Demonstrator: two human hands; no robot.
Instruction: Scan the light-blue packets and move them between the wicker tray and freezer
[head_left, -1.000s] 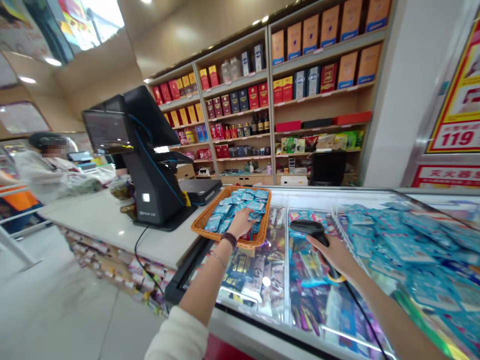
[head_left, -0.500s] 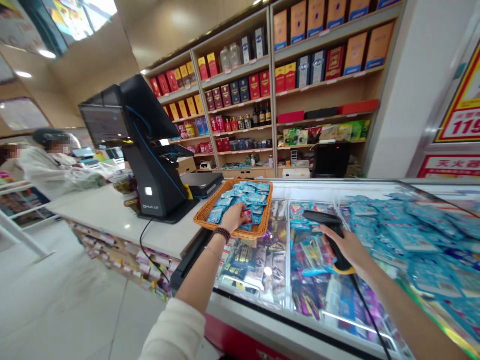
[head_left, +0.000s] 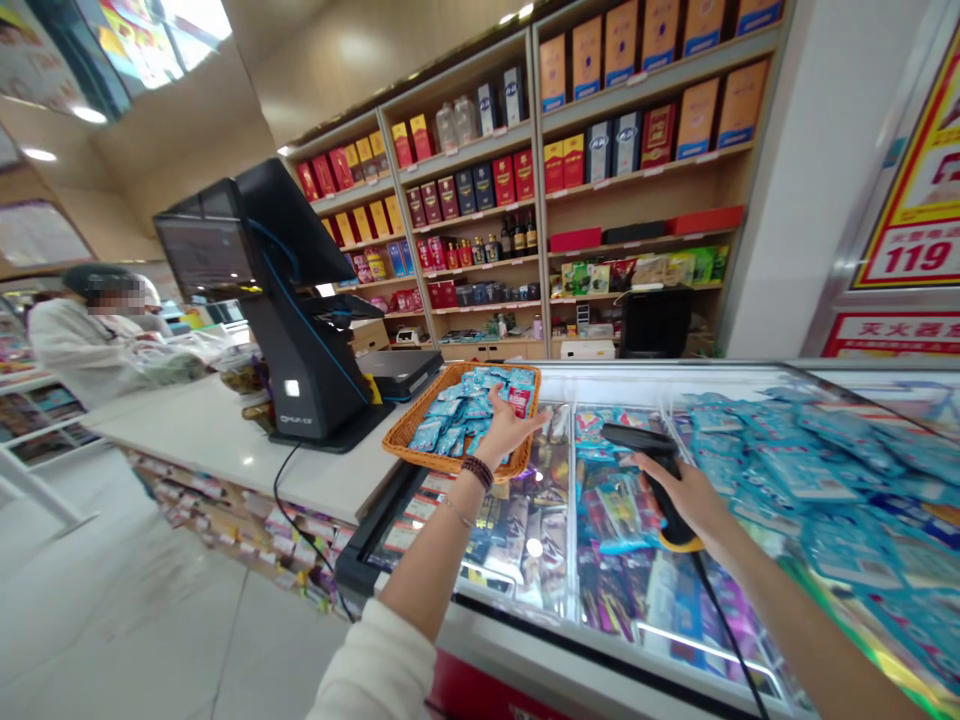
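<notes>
Head view: left hand [head_left: 508, 432] open above a wicker basket [head_left: 442, 462], fingers [head_left: 534, 420] spread wide, tips just by a small blue and red packet [head_left: 519, 401], with no clear pinch. Right hand [head_left: 679, 497] above the glass top of a shop freezer [head_left: 570, 650], fingers wrapped tight round the grip of a black barcode scanner [head_left: 637, 437], and a black cord [head_left: 724, 630] hanging down past the wrist. Basket at the edge of the white bench [head_left: 202, 430], close to a black till screen [head_left: 292, 300] and full of blue packets [head_left: 457, 420]. Some risks, as a guess: a bump to the basket, so near the edge, tipping packets onto the freezer; a slick packet sliding away from loose fingers; the cord catching on an arm
</notes>
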